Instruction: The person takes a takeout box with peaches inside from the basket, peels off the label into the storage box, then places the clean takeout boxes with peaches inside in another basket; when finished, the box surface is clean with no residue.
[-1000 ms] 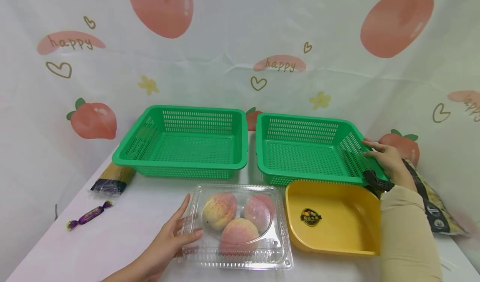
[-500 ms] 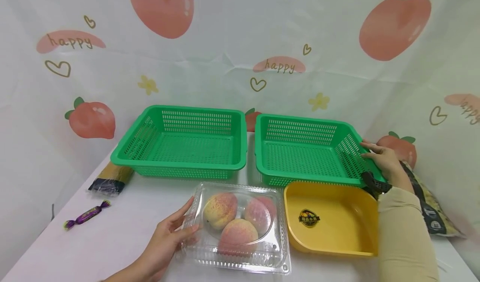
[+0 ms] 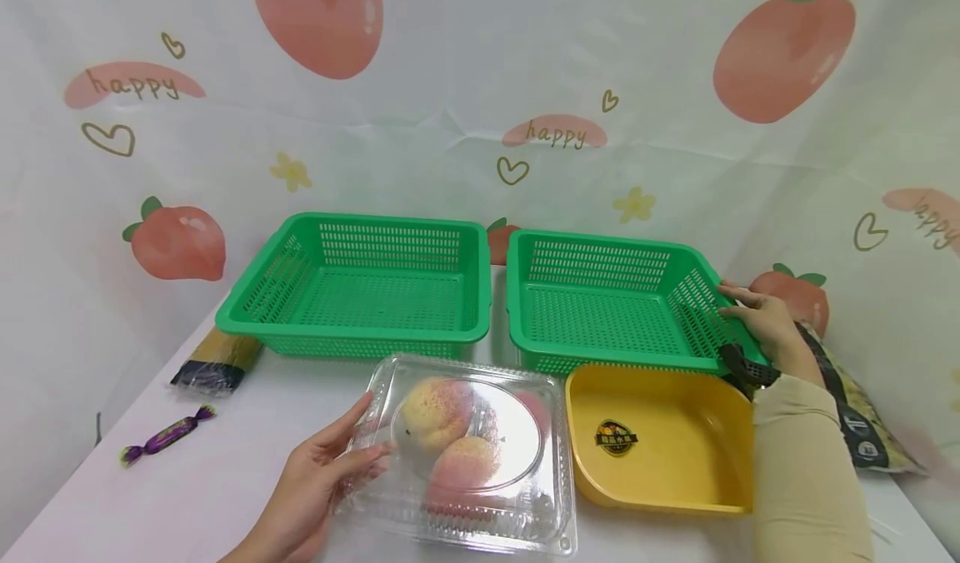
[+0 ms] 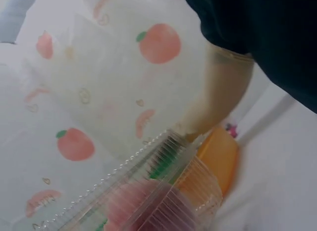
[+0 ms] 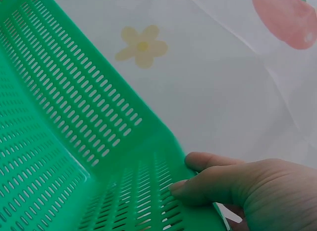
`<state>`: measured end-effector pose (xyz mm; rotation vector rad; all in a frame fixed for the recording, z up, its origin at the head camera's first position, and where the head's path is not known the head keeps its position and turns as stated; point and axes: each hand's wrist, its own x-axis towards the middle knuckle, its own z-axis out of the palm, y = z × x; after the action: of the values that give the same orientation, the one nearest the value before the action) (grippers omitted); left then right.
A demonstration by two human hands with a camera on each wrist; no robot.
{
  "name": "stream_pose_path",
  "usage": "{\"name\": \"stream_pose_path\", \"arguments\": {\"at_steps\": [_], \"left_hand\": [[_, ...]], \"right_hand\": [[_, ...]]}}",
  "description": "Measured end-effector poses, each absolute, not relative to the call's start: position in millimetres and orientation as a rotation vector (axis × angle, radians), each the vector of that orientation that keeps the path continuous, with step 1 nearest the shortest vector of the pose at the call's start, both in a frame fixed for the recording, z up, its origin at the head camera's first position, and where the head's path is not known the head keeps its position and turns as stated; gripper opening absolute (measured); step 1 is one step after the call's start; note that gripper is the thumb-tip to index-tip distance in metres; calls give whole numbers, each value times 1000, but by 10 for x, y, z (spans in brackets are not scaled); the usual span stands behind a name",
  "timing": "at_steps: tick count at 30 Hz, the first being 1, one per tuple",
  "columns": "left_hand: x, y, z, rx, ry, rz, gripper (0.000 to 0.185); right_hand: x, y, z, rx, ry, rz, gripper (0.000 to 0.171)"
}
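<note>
In the head view my left hand [image 3: 307, 480] grips the left side of a clear plastic clamshell box [image 3: 525, 513], its thumb over the lid. Several peaches would be too many to name: three peaches [image 3: 435, 413] show through the lid, one partly lost in glare. That box sits tilted, left side raised; its ribbed wall [image 4: 198, 191] fills the lower left wrist view, where the left hand is out of sight. My right hand [image 3: 772, 326] pinches the right rim of the right green basket [image 3: 600, 313], thumb inside the wall, as the right wrist view also shows.
Another green basket [image 3: 382, 296] stands at back left. A yellow basin [image 3: 667, 446] lies between the box and my right forearm. A purple wrapped candy [image 3: 168, 436] and a brown packet [image 3: 217, 359] are at left, a dark printed bag [image 3: 862, 421] at right.
The left side of the peach box has risen in my left hand, and the box tilts more, shifting slightly left. My right hand keeps its hold on the basket rim.
</note>
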<state>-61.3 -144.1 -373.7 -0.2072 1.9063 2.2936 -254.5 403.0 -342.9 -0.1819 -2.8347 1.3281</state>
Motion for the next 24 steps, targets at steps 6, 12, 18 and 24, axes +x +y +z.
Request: {"name": "stream_pose_path", "arguments": {"at_steps": [6, 12, 18, 24], "left_hand": [[-606, -1529, -3725, -67, 1828, 2413, 62], [-645, -1565, -3628, 1, 1784, 2484, 60], [-760, -1536, -3462, -36, 1717, 2511, 59], [-900, -1370, -3224, -37, 1698, 2499, 62]], "right_hand": [[-2532, 4029, -3426, -193, -2835, 1336, 54], [-2530, 4009, -3434, -197, -2831, 1357, 55], [-2530, 4005, -3426, -204, -2841, 1301, 53], [-2543, 4005, -3423, -203, -2825, 1347, 54]]}}
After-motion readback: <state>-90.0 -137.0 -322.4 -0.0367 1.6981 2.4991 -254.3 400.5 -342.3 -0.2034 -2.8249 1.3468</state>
